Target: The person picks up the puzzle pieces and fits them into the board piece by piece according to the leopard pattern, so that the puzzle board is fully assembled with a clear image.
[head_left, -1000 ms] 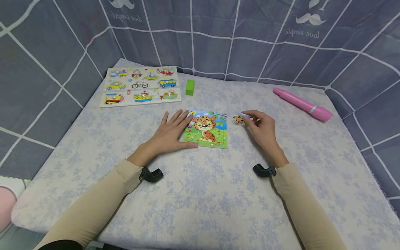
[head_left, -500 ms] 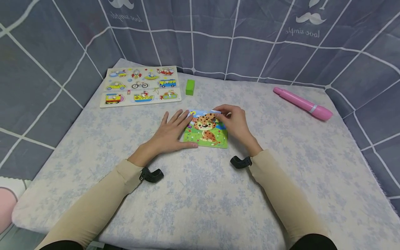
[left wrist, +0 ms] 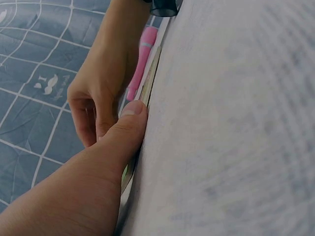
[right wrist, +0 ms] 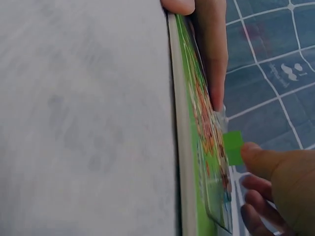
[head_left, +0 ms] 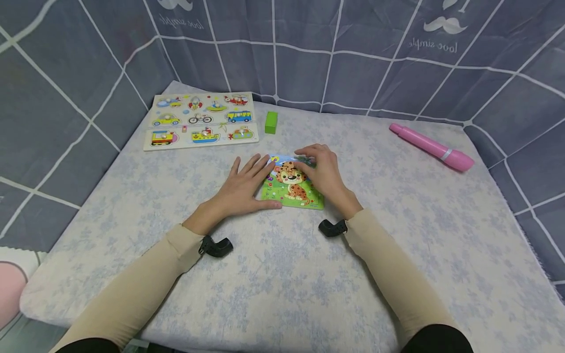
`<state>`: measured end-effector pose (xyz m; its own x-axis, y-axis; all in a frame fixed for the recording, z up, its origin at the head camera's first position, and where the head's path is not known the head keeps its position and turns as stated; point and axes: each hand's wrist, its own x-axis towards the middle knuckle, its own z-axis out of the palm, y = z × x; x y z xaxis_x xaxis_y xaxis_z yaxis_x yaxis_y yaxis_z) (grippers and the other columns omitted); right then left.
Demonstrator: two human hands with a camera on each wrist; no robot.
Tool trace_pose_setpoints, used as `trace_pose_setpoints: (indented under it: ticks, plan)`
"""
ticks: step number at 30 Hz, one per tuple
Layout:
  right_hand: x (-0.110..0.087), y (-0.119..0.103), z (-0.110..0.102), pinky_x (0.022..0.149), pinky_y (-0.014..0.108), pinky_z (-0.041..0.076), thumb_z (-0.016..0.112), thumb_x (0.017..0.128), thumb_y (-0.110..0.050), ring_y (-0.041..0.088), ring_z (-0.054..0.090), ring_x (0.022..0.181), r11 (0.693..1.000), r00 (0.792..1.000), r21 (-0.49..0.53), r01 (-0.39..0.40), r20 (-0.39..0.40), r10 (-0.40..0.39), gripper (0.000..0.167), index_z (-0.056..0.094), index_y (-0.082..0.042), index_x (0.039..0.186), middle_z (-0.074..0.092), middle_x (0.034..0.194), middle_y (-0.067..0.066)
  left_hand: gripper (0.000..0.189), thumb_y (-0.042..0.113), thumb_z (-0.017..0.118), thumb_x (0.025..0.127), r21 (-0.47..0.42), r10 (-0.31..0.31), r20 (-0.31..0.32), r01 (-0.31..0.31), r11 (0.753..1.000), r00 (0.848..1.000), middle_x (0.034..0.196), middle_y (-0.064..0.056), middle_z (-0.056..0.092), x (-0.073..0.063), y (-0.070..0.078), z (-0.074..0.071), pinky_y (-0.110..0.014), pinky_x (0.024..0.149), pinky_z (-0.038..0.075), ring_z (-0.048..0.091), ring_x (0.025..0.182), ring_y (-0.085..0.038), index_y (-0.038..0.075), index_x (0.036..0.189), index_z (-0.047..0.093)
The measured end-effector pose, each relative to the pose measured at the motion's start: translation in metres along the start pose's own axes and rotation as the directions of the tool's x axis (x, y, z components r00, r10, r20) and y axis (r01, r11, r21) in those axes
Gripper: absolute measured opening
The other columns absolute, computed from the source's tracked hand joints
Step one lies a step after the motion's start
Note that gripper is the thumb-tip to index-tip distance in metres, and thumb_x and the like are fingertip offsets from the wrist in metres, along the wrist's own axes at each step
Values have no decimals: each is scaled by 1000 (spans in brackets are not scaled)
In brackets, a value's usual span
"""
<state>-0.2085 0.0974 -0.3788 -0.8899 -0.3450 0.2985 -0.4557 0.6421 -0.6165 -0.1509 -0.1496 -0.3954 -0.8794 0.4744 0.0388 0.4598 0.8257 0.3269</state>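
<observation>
A square leopard jigsaw puzzle (head_left: 295, 189) lies flat on the table in front of me. My left hand (head_left: 244, 189) rests on its left side with fingers spread, the thumb along the lower edge. Over the upper right corner, my right hand (head_left: 324, 171) bends its thumb and fingers down onto a puzzle piece, mostly hidden beneath them. In the right wrist view the thumb and curled fingers (right wrist: 251, 147) are close above the layered pieces of the puzzle (right wrist: 197, 113). The left wrist view shows the left thumb (left wrist: 133, 110) at the puzzle's edge, the right hand (left wrist: 101, 93) beyond it.
A wooden peg board with vehicle pictures (head_left: 200, 120) lies at the back left. Beside it stands a green block (head_left: 271, 122). A pink wand-like tube (head_left: 431, 147) lies at the back right. Grey checked curtain (head_left: 304, 73) surrounds the patterned tablecloth (head_left: 273, 279).
My right hand has carried the puzzle piece leftward from beside the puzzle onto its upper right corner, then shifted slightly farther left. The left hand has stayed in place.
</observation>
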Motion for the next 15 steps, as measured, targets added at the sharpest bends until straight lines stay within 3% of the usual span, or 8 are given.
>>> trace_pose_setpoints:
  ticks: [5,9,15]
  plan:
    - [-5,-1,-4,106,51,47,78,98,-17,33,61,122,999,993,-32,41,110,-38,29,78,-5,124,72,131,14,113,73,70,87,7,0,1,0,1000,1000,178,-10,12,0,0,-2,-68,128,-5,6,166,-32,15,170,20]
    - [-7,0,-5,110,51,47,74,100,-15,33,61,126,994,986,-50,92,145,-84,27,79,-4,124,71,134,14,113,73,70,87,3,-3,2,3,1000,1000,178,-10,12,0,0,-2,-67,128,-5,6,166,-32,15,170,20]
    - [-18,-4,-6,117,49,44,65,106,-17,35,52,139,966,956,-183,184,262,-133,40,65,-1,143,60,151,18,113,74,69,88,4,-1,3,1,1000,1000,178,-10,13,0,1,-1,-68,128,-4,6,165,-33,15,170,20]
